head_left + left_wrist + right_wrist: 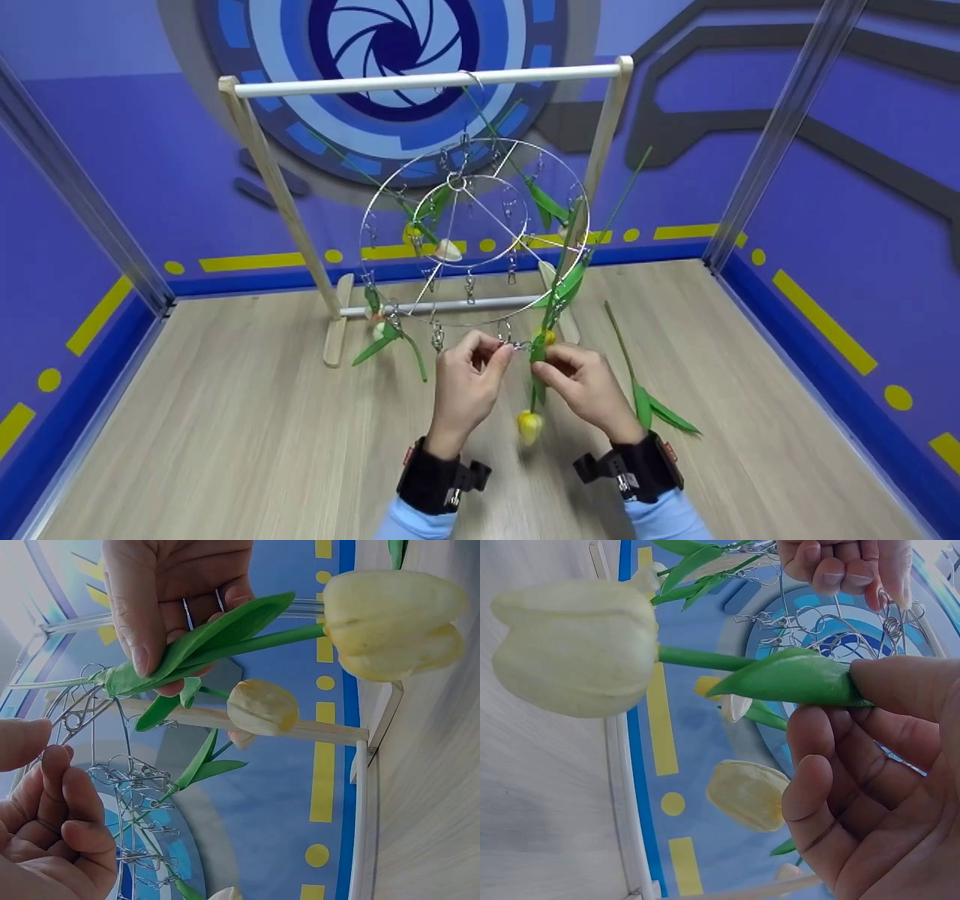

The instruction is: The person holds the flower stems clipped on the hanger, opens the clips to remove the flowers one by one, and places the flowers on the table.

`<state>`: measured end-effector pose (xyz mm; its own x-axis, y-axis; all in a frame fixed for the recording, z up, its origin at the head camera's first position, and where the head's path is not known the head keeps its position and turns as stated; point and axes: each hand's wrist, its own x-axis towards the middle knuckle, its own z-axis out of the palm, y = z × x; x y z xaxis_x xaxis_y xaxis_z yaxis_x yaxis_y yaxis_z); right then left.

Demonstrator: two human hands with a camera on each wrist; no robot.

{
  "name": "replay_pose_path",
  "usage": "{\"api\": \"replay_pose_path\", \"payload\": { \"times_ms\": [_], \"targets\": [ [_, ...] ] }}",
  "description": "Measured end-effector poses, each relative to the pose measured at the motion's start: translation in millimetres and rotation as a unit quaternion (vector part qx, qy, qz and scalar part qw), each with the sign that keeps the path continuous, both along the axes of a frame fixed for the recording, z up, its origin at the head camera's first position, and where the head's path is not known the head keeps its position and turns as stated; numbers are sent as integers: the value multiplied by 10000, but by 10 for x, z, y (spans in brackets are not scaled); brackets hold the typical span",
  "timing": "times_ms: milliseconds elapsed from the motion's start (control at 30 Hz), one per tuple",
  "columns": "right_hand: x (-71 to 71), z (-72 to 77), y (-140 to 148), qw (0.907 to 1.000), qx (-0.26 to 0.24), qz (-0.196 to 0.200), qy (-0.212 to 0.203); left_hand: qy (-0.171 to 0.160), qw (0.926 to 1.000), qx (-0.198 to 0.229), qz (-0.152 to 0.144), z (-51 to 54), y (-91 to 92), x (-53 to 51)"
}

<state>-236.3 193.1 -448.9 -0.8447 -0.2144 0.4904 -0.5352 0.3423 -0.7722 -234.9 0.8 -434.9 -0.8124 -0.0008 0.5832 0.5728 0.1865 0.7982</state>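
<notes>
Yellow artificial tulip [530,426]: hangs blossom-down at near rim of circular clip hanger [493,213]. Right hand [589,386]: fingers pinch its leaf. Left hand [466,386]: fingers pinch rim's wire clip [517,346].

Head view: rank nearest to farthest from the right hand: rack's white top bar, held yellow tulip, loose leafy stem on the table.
1. Yellow tulip: in the right hand, bloom hanging down.
2. Leafy stem: on the table, right of the hand.
3. White top bar: highest, at the back.

No readable lettering or numbers (red tags [670,451] on the black wristbands [424,481] too small)
</notes>
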Motion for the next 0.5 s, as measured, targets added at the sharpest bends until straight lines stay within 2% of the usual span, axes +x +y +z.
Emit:
{"api": "replay_pose_path", "payload": {
  "times_ms": [233,500],
  "targets": [
    [-5,6,3,9999,1,30,137,-85,10000,4,15,2,-1,-3],
    [-7,8,25,10000,-59,33,-34,-114,9999,-46,40,-3,-7,-5]
  ]
}}
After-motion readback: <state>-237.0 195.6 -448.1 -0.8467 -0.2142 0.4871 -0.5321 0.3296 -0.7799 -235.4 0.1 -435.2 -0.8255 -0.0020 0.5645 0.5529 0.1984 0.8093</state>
